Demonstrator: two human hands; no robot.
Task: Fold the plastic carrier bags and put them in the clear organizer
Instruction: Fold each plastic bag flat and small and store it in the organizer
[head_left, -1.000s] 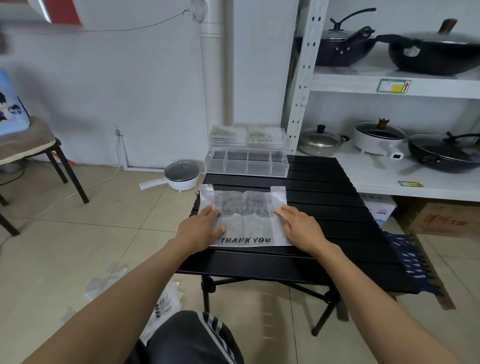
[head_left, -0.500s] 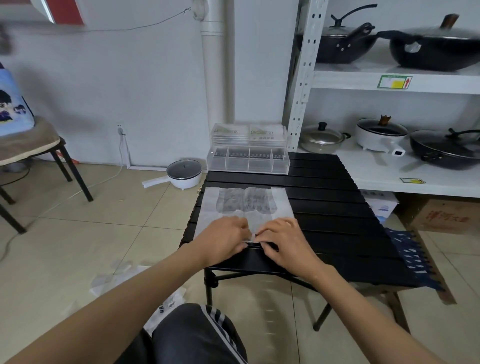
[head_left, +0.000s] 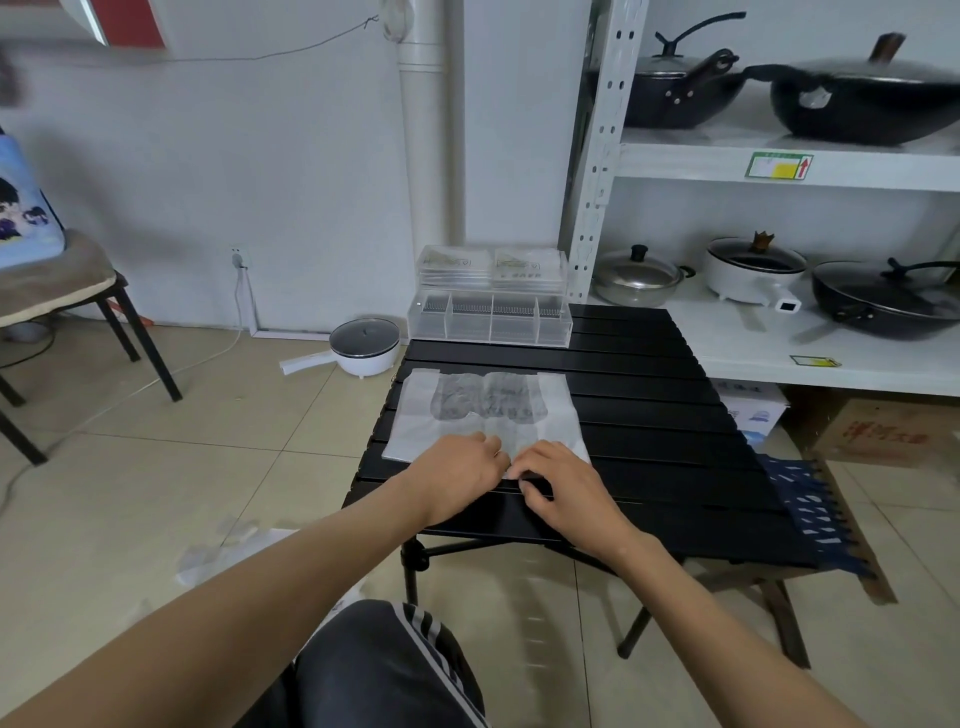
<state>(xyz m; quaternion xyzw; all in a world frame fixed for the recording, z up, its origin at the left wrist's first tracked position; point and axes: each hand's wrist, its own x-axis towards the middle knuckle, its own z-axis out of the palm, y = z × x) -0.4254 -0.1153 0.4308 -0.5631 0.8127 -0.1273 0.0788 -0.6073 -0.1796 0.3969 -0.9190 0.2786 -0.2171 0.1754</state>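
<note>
From my remote seat, the biggest thing in view is the white shelf rack (head_left: 779, 166) on the right, loaded with dark pans, and then the black slatted bench (head_left: 649, 415) in front of me. On the bench's far edge sits the clear organizer (head_left: 491, 325), its front row of compartments apparently empty and folded bags seemingly stacked in the raised tier behind it. The plastic carrier bag (head_left: 483, 410) lies flat on the near-left part of the bench, handles toward the organizer and well apart from it. More loose bags (head_left: 228, 551) lie blurred on the floor at near left. My left hand (head_left: 460, 475) and right hand (head_left: 563, 486) meet at the middle of the bag's near edge, fingers curled; both seem to be pinching that edge to lift it for a fold, though the fingertips are partly hidden, so I judge the grip rather than see it plainly. What worries me: with both hands bunched at the centre, the outer corners are free, so lifting here could drag the thin film into a skewed, wrinkled fold. The bag overhangs the bench's left edge slightly, and a careless pull could slide it off. A lumpy fold would likely not sit neatly in a narrow compartment, and trapped air may spring it open.
</note>
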